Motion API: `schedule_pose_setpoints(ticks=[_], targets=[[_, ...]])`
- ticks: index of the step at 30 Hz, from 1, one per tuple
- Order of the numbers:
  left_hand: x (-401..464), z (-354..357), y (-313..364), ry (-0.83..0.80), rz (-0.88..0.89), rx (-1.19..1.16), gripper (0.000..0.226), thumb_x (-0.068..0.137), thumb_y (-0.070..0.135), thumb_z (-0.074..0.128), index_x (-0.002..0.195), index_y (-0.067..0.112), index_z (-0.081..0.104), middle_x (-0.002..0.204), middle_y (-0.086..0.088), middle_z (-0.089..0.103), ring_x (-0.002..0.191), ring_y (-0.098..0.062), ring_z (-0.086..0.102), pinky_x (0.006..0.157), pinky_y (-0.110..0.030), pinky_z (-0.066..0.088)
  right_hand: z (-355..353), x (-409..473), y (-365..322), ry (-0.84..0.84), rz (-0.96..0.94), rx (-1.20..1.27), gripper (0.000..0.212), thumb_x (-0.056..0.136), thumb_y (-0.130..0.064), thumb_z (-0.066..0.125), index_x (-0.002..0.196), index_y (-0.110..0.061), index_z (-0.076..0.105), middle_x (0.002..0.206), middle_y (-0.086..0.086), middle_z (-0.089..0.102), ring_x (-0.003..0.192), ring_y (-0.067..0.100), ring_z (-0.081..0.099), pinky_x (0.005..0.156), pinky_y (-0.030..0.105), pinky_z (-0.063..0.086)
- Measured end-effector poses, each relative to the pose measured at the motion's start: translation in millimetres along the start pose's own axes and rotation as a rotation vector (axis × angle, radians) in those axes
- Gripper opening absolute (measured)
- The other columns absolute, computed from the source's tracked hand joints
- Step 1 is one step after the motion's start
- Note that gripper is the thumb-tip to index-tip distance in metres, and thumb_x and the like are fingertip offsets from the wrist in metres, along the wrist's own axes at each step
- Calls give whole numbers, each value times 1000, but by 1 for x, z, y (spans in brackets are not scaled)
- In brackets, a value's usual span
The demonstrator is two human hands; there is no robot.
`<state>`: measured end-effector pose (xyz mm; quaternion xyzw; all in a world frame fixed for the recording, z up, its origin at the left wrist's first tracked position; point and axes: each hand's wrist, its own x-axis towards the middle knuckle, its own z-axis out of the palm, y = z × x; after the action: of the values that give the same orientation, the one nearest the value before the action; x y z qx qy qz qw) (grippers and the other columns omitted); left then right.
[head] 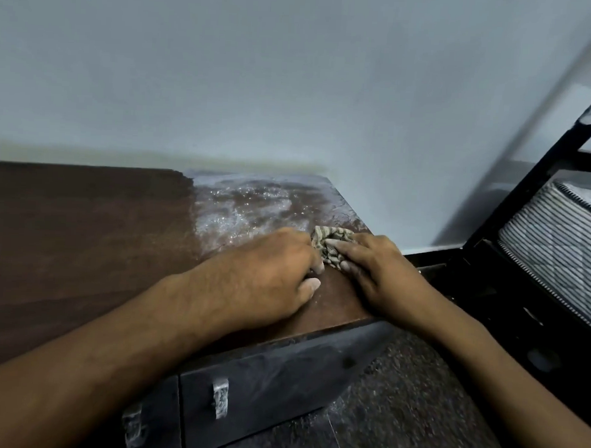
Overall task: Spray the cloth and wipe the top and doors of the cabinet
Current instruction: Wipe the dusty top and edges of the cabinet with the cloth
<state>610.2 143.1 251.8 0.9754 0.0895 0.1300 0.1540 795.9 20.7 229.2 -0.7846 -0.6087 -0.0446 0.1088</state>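
Note:
A brown wooden cabinet top (83, 235) runs across the lower left, with a pale dusty, glittering patch (254, 201) at its far right end. A patterned cloth (330, 242) lies bunched near the top's right edge. My right hand (380, 271) presses flat on the cloth. My left hand (271, 273) rests beside it, fingers curled at the cloth's left edge. Below the top, the dark cabinet doors (273, 385) show metal handles (219, 398). No spray bottle is in view.
A pale wall (293, 88) stands right behind the cabinet. To the right is a black metal bed frame (525, 200) with a striped mattress (564, 235). A speckled stone floor (414, 415) lies below the cabinet's right side.

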Motion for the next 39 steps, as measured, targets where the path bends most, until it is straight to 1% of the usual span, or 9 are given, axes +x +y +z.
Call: schedule_pose_setpoints(ticks=[2, 5, 11, 14, 20, 23, 26, 32, 39], targets=[[1, -3, -3, 25, 15, 11, 21, 97, 37, 52, 110, 26, 63, 103, 14, 49, 101, -3, 40, 91, -20, 35, 5, 25, 5, -1, 48, -33, 43, 103, -29, 45, 146, -24, 47, 141, 8, 51, 125, 28, 45, 110, 37, 34], [-12, -11, -15, 48, -1, 9, 21, 97, 40, 50, 105, 26, 64, 103, 13, 52, 101, -3, 42, 91, -23, 39, 5, 47, -1, -9, 116, -54, 43, 104, -29, 42, 147, -25, 44, 143, 7, 48, 126, 29, 43, 111, 39, 33], [-49, -35, -50, 140, -70, 15, 17, 92, 41, 54, 104, 33, 65, 93, 20, 50, 90, 5, 43, 80, -11, 34, 11, -17, -60, -44, -250, 118, 43, 100, -42, 35, 140, -35, 48, 131, -6, 52, 117, 16, 48, 100, 32, 43], [-58, -39, -59, 149, -120, 15, 18, 91, 37, 59, 104, 30, 70, 87, 25, 50, 89, 14, 44, 75, -5, 32, 5, 0, -48, -98, -271, 116, 43, 101, -40, 43, 144, -37, 46, 136, -6, 51, 121, 15, 46, 103, 29, 39], [-66, -40, -70, 183, -210, 22, 25, 91, 36, 60, 112, 26, 69, 96, 17, 57, 88, 1, 48, 80, -14, 35, 11, 68, -30, -44, -28, -69, 44, 104, -30, 43, 148, -27, 42, 144, 4, 46, 128, 25, 41, 111, 35, 33], [-71, -39, -79, 218, -248, 47, 25, 91, 34, 61, 113, 24, 69, 98, 14, 55, 90, -2, 44, 81, -17, 32, 16, 58, -53, -22, -152, 19, 43, 103, -30, 46, 145, -26, 47, 140, 4, 50, 122, 24, 43, 108, 38, 36], [-74, -38, -81, 252, -248, 58, 23, 91, 32, 61, 110, 23, 70, 99, 12, 57, 90, -2, 44, 81, -18, 33, 19, 31, -77, -61, -367, 119, 43, 99, -41, 42, 141, -31, 51, 130, -3, 54, 114, 14, 45, 99, 25, 37], [-78, -35, -81, 188, -231, 55, 23, 94, 32, 57, 112, 27, 69, 106, 11, 60, 104, -6, 49, 95, -28, 44, 15, 69, -64, -44, -162, -27, 46, 104, -33, 41, 150, -30, 38, 137, 1, 47, 117, 19, 41, 104, 33, 36], [-73, -39, -86, 211, -256, 93, 23, 95, 33, 54, 107, 24, 72, 102, 9, 62, 101, -9, 51, 90, -26, 44, 26, 58, -83, -109, -370, 98, 46, 100, -45, 39, 146, -43, 37, 126, -8, 48, 113, 11, 42, 96, 31, 42]])
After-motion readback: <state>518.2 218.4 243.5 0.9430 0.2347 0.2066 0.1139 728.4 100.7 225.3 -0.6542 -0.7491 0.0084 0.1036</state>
